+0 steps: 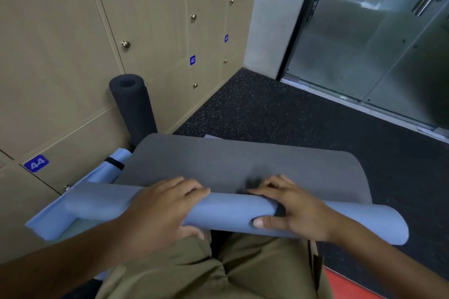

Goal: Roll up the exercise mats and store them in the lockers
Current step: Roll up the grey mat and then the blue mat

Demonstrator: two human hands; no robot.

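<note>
Left hand (pixel 162 206) and right hand (pixel 289 206) both grip the partly rolled blue mat (pixel 226 211) (fingers curled over, thumbs beneath).

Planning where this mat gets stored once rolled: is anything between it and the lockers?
Yes. A black rolled mat stands upright against the tan locker doors, and a light blue strapped mat lies at their base. All visible doors are closed. Both hands grip the blue-grey mat roll.

Under you, the dark speckled floor (pixel 267 114) carries a grey mat (pixel 230 162) at centre, a black roll (pixel 132 104) standing at 11 o'clock, a pale-blue mat (pixel 48 221) at 8.
</note>
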